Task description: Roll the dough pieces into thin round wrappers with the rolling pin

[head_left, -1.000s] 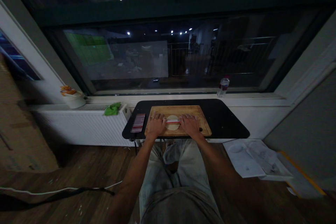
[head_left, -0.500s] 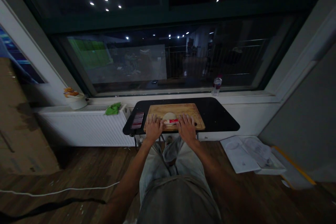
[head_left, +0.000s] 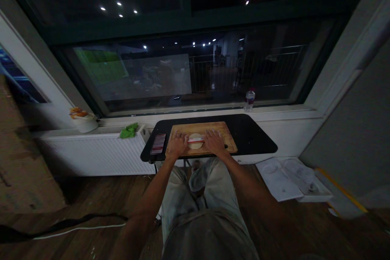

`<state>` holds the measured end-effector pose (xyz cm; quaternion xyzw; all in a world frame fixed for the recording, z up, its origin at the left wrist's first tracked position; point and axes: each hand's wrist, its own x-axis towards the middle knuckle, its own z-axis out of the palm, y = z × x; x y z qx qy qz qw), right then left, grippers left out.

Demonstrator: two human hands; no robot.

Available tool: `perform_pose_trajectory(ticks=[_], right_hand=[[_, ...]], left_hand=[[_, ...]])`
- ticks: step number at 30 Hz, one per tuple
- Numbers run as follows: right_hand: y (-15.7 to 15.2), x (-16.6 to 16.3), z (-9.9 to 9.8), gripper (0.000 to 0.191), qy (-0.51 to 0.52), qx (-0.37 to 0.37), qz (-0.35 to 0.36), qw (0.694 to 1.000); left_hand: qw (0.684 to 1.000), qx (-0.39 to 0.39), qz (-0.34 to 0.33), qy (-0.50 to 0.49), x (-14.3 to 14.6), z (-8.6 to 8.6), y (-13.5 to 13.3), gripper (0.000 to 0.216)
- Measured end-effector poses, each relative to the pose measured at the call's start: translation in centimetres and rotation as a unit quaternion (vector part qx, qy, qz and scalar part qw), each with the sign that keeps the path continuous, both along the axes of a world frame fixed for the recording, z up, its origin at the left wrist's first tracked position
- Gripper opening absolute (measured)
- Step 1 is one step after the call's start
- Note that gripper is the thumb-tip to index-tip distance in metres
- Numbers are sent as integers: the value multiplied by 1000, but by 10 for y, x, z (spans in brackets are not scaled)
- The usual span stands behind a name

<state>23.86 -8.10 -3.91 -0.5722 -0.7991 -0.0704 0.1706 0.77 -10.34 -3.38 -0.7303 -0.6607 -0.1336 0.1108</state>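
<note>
At the far left, a white bowl-shaped container with orange contents (head_left: 81,118) sits on the window ledge. To its right, a crumpled green cloth (head_left: 129,131) lies on top of the white ribbed radiator (head_left: 91,152). Next comes the black rounded-corner tabletop (head_left: 256,136), set against the sill below the dark window. Near its left edge lies a flat rectangular phone-like object (head_left: 157,143); its face is blurred.

A rectangular light-wood cutting board (head_left: 225,132) occupies the middle of the tabletop. The left hand (head_left: 177,145) rests palm down on the left part of the board, fingers extended forward and flat on the left end of a thin rolling pin with a red band (head_left: 195,140). The rolling pin lies crosswise over a pale round disc of flattened dough (head_left: 196,141), which sits at the centre of the board, between the two hands. The right hand (head_left: 215,143) rests palm down on the right end of the rolling pin, fingers likewise flat and spread. Neither hand is closed around the pin; both press on it from above.

Further right, a clear plastic water bottle (head_left: 249,100) stands upright on the window sill, well apart from the board. On the wooden floor at the right lie white printed paper sheets (head_left: 291,178).
</note>
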Motion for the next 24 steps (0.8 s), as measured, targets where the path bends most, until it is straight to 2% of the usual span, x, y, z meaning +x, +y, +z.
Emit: perform_pose_trajectory(ticks=[8, 13, 18, 24], right_hand=[[10, -3, 15, 59, -1, -47, -10, 999], [15, -7, 26, 62, -13, -73, -14, 997], [32, -10, 27, 63, -25, -93, -26, 995], [60, -15, 18, 59, -3, -138, -46, 989]], left_hand=[[999, -44, 2, 31, 2, 14, 8, 46], [994, -73, -22, 77, 2, 24, 9, 40], [996, -58, 9, 67, 2, 21, 23, 42], [997, -63, 47, 27, -2, 12, 53, 47]])
